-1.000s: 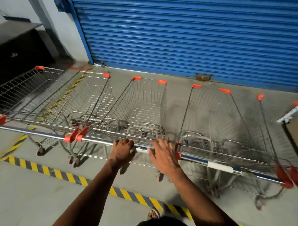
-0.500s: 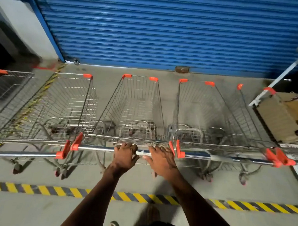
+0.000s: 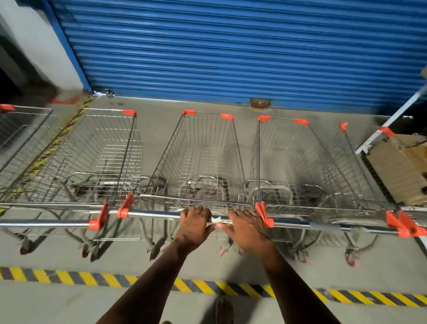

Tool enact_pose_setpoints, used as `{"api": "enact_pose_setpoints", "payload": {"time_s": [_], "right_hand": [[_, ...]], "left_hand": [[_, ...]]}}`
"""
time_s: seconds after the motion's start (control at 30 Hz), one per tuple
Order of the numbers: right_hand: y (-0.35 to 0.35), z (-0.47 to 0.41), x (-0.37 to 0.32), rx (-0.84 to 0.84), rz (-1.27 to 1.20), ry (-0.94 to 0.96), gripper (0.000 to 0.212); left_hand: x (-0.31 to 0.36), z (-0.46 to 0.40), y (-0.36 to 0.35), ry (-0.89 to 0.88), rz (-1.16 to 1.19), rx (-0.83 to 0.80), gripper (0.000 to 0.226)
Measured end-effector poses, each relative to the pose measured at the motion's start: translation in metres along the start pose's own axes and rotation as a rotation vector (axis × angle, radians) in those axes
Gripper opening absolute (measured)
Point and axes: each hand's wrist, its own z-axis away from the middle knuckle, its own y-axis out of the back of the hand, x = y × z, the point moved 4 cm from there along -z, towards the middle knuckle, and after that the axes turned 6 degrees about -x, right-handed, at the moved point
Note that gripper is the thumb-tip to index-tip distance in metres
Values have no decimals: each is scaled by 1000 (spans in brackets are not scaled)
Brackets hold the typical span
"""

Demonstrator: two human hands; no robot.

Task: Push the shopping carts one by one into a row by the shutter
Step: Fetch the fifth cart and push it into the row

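- Far left: one cart (image 3: 18,144) half cut off by the frame edge, sitting over a faded yellow-black floor line (image 3: 61,140). Dark opening and a grey wall (image 3: 29,42) behind it.
- Next cart (image 3: 103,153) stands just beside it, handle end-caps nearly touching the middle cart's.
- Middle cart (image 3: 205,157) is the one being held. Nose points at the blue shutter (image 3: 227,45), with a strip of bare concrete (image 3: 157,108) between them, so there's room ahead.
- Left hand (image 3: 194,225) is wrapped over the middle cart's handle bar (image 3: 153,214); right hand (image 3: 246,229) lies on the same bar just beside it, fingers curled over it, up against the orange end cap.
- Right cart (image 3: 302,158) is tight alongside, caps touching at the handle.
- Far right: a white-framed trolley (image 3: 369,144) with a cardboard box (image 3: 401,169) hems in that side.
- Behind the wheels, a yellow-black stripe (image 3: 90,278) crosses the floor; sandalled feet just behind it.
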Motion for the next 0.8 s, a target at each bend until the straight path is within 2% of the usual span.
{"api": "enact_pose_setpoints", "payload": {"time_s": [0.1, 0.27, 0.47, 0.63, 0.77, 0.8], "right_hand": [[2, -6, -10, 26, -24, -25, 68], [2, -30, -40, 86, -98, 2, 49], [8, -51, -93, 134, -139, 89, 47], [17, -64, -161, 195, -161, 143, 35], [27, -69, -236, 239, -179, 196, 31], [28, -71, -256, 241, -178, 202, 33]], "left_hand": [[-7, 3, 9, -32, 75, 1, 45], [-27, 15, 31, 2, 105, 48, 52], [-69, 42, 49, 77, 61, 91, 52], [-123, 73, 73, 74, 45, 153, 57], [-186, 116, 93, 118, -9, 175, 84], [-203, 129, 98, 137, 23, 170, 83]]}}
